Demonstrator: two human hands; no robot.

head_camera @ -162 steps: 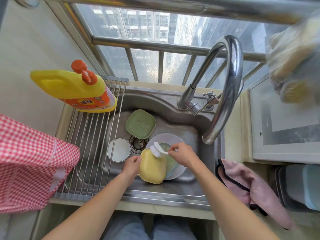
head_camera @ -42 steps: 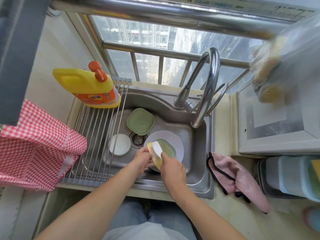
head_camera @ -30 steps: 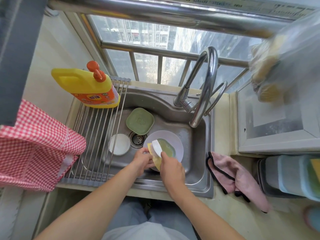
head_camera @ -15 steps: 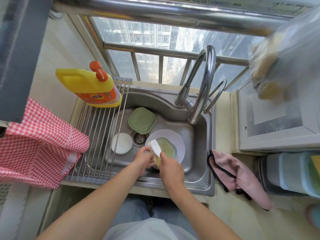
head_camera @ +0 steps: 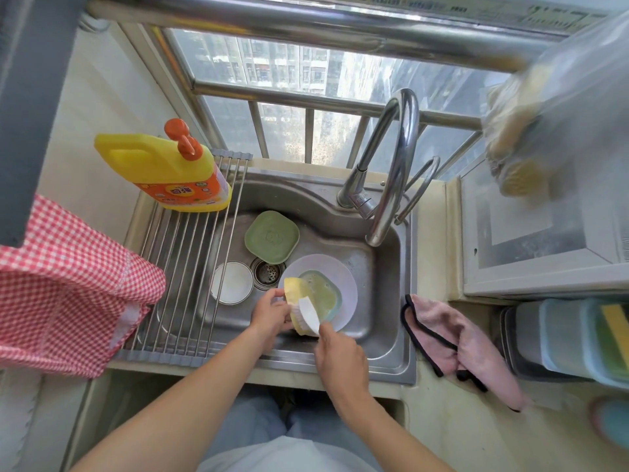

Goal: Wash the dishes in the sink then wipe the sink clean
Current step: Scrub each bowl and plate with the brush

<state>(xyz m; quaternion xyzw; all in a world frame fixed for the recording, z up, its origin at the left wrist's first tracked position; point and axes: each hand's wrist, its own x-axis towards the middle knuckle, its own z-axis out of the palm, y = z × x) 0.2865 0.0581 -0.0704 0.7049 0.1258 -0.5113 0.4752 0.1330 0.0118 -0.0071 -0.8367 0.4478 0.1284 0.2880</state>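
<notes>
**Yellow dish mid-scrub over the sink**

Yellow dish stands tilted on edge over the sink, left hand pinching its rim with curled fingers. Right hand wraps its fingers round a white brush pressed against it. Wet and soapy, the dish could likely slip onto the pale plate below.

My right hand covers the handle of the white brush. The hanging plastic bag is blurred; its contents cannot be identified. The red checked cloth is cut off at the left edge.
</notes>
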